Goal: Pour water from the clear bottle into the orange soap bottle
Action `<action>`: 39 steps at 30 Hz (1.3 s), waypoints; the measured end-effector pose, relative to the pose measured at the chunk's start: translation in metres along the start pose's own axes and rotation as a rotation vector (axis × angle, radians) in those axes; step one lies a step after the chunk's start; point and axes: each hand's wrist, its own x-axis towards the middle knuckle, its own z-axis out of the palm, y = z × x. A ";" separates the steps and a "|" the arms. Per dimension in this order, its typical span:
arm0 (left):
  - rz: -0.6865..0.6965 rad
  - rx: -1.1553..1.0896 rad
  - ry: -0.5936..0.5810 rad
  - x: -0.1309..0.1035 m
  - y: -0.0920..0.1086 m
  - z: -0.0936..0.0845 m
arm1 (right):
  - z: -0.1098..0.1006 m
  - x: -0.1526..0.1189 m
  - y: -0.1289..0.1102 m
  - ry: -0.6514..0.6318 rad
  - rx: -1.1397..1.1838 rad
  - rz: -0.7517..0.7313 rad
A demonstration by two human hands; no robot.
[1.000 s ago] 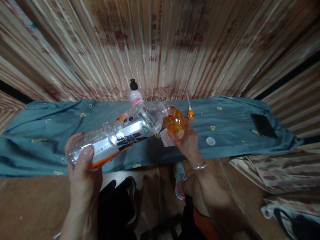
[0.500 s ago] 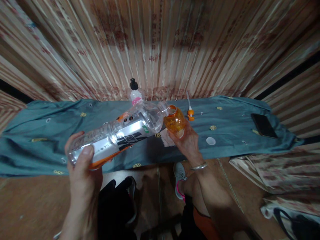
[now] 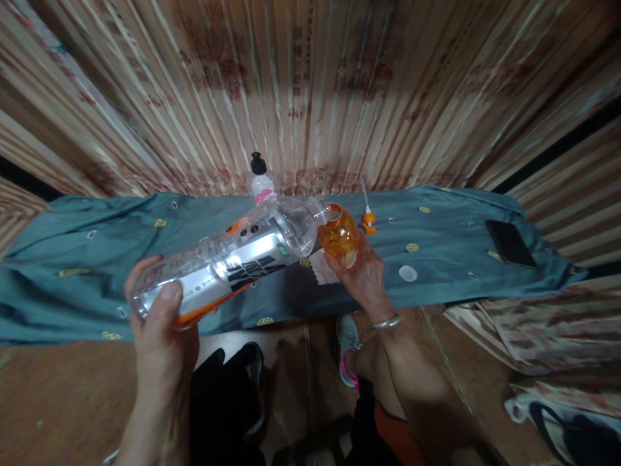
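Note:
A large clear plastic bottle (image 3: 252,249) with a silver, black and orange label lies tilted across the middle, its mouth at the right end. My left hand (image 3: 162,310) is wrapped round its base. My right hand (image 3: 363,272), with a bangle at the wrist, grips a small orange see-through bottle (image 3: 339,243) whose open neck meets the clear bottle's mouth. Whether liquid is flowing is too unclear to tell. Behind the hands, an orange pump top (image 3: 369,220) with a thin tube lies on the teal cloth (image 3: 451,226).
A black-capped bottle with a pink label (image 3: 262,181) stands at the back by the curtain (image 3: 301,97). To the right are a white round disc (image 3: 408,273) and a black phone (image 3: 510,243). A pale paper piece (image 3: 323,268) lies beneath the bottles.

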 end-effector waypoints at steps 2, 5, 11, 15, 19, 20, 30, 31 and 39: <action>0.000 0.002 -0.004 0.000 0.000 -0.001 | 0.000 0.000 0.000 0.008 -0.003 0.000; 0.008 0.001 -0.017 0.001 -0.001 -0.003 | 0.001 0.000 -0.001 0.005 -0.024 0.005; 0.013 -0.001 -0.031 0.001 -0.002 -0.003 | 0.002 -0.001 0.000 0.008 -0.028 -0.012; -0.003 -0.007 -0.017 0.000 -0.003 -0.001 | 0.003 -0.002 0.002 0.004 -0.030 -0.004; -0.002 -0.006 -0.020 0.000 -0.005 -0.001 | 0.003 -0.002 0.002 0.006 -0.029 -0.002; 0.000 -0.002 -0.027 0.000 -0.006 -0.001 | 0.002 -0.002 0.002 0.003 -0.026 -0.002; -0.036 -0.017 -0.012 -0.002 -0.009 -0.002 | -0.005 0.003 -0.009 -0.042 0.071 0.064; -0.032 -0.016 -0.013 -0.002 -0.009 -0.002 | -0.006 0.004 -0.010 -0.054 0.087 0.080; -0.052 -0.041 -0.008 -0.002 -0.010 0.001 | -0.013 0.007 -0.012 -0.071 0.184 0.165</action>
